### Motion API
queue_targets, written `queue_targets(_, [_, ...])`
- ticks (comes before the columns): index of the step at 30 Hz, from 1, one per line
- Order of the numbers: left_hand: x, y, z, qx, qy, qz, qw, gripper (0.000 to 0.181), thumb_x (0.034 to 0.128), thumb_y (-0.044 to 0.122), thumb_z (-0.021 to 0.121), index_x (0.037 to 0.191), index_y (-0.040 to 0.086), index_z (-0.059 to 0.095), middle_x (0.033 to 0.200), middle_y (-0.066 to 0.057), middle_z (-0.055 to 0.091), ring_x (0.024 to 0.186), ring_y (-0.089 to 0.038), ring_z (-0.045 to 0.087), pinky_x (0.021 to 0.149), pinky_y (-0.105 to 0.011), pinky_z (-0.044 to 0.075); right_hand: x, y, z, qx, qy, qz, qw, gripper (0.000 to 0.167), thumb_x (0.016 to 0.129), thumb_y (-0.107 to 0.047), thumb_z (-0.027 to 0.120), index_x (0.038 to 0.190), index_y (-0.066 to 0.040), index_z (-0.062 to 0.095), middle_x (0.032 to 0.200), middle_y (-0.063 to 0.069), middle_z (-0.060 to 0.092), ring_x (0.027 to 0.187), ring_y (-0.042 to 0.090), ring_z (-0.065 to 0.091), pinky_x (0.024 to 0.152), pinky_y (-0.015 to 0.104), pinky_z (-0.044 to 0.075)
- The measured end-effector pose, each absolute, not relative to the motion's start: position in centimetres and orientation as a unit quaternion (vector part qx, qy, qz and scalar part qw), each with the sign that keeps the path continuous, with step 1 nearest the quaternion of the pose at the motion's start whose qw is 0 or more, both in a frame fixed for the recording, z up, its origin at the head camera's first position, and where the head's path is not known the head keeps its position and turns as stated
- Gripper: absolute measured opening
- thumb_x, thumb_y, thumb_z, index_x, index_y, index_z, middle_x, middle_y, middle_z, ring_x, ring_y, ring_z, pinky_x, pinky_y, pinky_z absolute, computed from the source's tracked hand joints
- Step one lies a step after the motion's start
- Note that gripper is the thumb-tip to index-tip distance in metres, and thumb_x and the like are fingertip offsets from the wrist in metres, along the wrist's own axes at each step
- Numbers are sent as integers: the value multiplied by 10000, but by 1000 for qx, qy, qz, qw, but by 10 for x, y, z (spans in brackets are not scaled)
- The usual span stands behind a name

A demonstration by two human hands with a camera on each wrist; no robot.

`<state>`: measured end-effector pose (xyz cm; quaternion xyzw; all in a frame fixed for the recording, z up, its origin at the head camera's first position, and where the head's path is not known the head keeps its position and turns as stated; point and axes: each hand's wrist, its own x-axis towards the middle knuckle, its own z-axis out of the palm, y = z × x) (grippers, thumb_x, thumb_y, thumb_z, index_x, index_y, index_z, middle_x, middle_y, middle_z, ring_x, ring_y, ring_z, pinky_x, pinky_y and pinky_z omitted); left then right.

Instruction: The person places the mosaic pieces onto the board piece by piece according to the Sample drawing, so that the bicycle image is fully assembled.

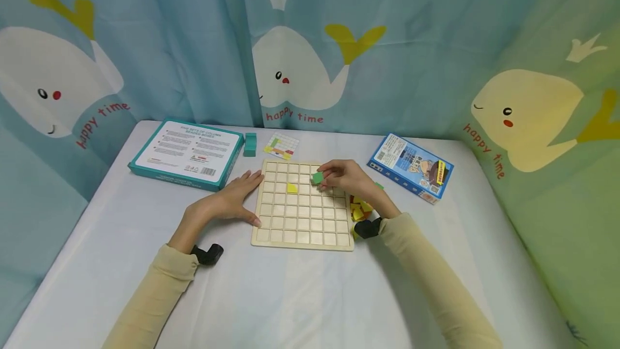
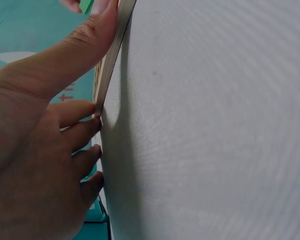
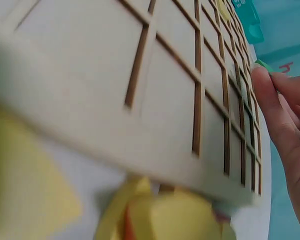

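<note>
A wooden grid board [image 1: 302, 210] lies flat on the table, with one yellow square tile [image 1: 292, 188] in a cell of its upper left part. My left hand [image 1: 227, 198] rests at the board's left side, fingers spread and thumb touching the edge; the left wrist view shows the fingertips against the wooden rim [image 2: 108, 75]. Over the upper right of the grid, my right hand [image 1: 351, 179] pinches a green tile [image 1: 317, 178] between thumb and fingers. In the right wrist view that green tile [image 3: 264, 65] is mostly hidden by the fingers.
Several yellow, orange and green tiles [image 1: 358, 210] lie in a pile by the board's right edge, partly under my right wrist. Behind the board are a printed pattern card [image 1: 282, 145] and a teal block [image 1: 249, 145]. A teal box [image 1: 186, 152] stands left, a blue box [image 1: 411, 167] right.
</note>
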<state>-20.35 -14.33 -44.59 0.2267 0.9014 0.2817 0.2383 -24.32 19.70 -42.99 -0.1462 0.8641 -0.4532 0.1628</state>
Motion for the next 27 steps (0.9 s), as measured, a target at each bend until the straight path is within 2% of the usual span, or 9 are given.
queue_targets(4, [-204,-144,-446,231,901,284,235,1235,747,407,914,1647,33,154,1738,-141,59,1600,-389,-27,1293,-572,41,-244,187,-431,-152,867,-446,163,324,950,9,628,1268,5,693,1069,171,715,928,204,694,860,302,571])
queue_targets(17, [-204,-144,-445,230,899,286,237,1224,757,384,912,1646,27,149,1736,-157,53,1598,-401,-31,1287,-589,39,-246,156,-433,-174,851,-452,202,242,952,-22,690,1188,18,725,950,126,706,787,167,725,782,312,625])
queue_targets(23, [-204,-144,-446,233,899,284,238,1215,767,393,904,1646,27,149,1736,-157,52,1598,-402,-32,1287,-589,39,-246,144,-431,-188,853,-442,204,252,928,-80,756,1166,2,740,1002,123,743,867,149,717,798,285,610])
queue_targets(27, [-204,-144,-447,235,899,284,236,1207,774,404,897,1643,17,153,1734,-165,55,1595,-411,-30,1285,-593,44,-247,135,-431,-199,852,-437,207,240,925,-90,761,1150,-6,747,1004,117,750,859,154,704,777,272,598])
